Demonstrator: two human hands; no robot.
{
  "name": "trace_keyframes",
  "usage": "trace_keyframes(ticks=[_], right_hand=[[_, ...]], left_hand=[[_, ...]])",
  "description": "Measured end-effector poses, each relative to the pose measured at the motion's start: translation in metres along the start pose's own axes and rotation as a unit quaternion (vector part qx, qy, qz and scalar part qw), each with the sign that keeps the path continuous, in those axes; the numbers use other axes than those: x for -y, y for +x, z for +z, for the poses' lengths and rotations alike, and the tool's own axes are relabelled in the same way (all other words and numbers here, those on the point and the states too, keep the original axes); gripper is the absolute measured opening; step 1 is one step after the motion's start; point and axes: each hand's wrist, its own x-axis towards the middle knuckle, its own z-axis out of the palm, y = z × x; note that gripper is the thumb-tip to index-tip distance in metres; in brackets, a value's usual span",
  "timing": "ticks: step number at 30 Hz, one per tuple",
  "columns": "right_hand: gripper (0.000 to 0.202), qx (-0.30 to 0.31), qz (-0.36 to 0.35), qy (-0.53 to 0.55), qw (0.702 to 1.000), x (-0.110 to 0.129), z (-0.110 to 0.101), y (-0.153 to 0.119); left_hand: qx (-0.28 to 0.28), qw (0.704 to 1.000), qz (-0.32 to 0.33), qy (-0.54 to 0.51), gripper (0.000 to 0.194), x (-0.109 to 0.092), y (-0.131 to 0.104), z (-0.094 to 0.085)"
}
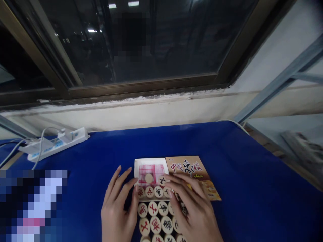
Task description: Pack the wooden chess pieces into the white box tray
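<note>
Nearest the head camera, two bare hands rise from the bottom edge of the frame. The left hand (119, 208), left of bottom centre, is loosely open, fingers spread and thumb apart from them; its thumb and index tips are at the left wall of a shallow white box (136, 166), touching or just beside it, and it has hold of no piece that shows. The right hand (195, 208), right of bottom centre, has its fingers partly bent and its thumb apart from them. Its fingertips are at a black-marked piece (162, 180) in the box; whether they grip it, I cannot tell.

Between the hands, at bottom centre, round chess pieces (155, 225) with red or black characters lie in rows just below the box, the lowest row cut by the frame edge and some at the right hidden by the right hand. Inside the box, another row (149, 192) lies along the lower side, with a plain-faced piece (148, 178) above it on a pink checked sheet (158, 169). Beside the box on the right lies a brown printed lid (194, 161) reading "chess", partly covered by the right hand.

All this is on a blue tabletop (242, 174). At middle left lies a white power strip (73, 136) with cables; a dark window (176, 40) spans the top. The lower left corner is pixelated.
</note>
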Motion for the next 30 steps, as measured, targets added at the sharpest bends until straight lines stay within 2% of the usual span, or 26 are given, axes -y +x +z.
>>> trace_keyframes(ticks=[3,5,11,15,17,20,24,27,30], right_hand=[[0.031,0.027,-0.022,-0.005,0.999,0.001,-0.001,0.000],[0.031,0.023,-0.021,-0.012,0.999,0.001,-0.001,0.001],[0.030,-0.004,0.009,0.009,1.000,-0.003,-0.002,-0.004],[0.027,-0.030,0.041,0.058,0.997,-0.005,-0.006,-0.008],[0.028,-0.024,0.038,0.069,0.997,-0.007,-0.012,-0.003],[0.030,0.037,-0.013,0.068,0.997,-0.015,-0.022,0.019],[0.017,0.124,-0.076,0.075,0.987,-0.032,-0.019,0.061],[0.011,0.182,-0.104,0.083,0.974,-0.045,-0.009,0.079],[0.005,0.212,-0.113,0.093,0.966,-0.052,0.000,0.080]], left_hand=[[0.036,0.999,0.027,-0.001,0.029,-0.002,0.000,-0.001],[0.049,0.998,0.029,-0.014,0.029,-0.003,0.000,-0.002],[-0.002,0.998,-0.014,-0.067,0.021,-0.003,-0.001,-0.003],[-0.026,0.998,0.027,-0.055,0.017,-0.001,0.009,-0.012],[0.006,0.997,0.073,-0.037,0.017,0.002,0.021,-0.019],[0.090,0.985,0.141,-0.033,0.016,0.006,0.047,-0.025],[0.191,0.954,0.228,-0.036,0.010,0.007,0.078,-0.015],[0.230,0.936,0.264,-0.030,0.015,0.006,0.086,-0.004],[0.247,0.931,0.269,-0.018,0.011,0.007,0.083,0.002]])
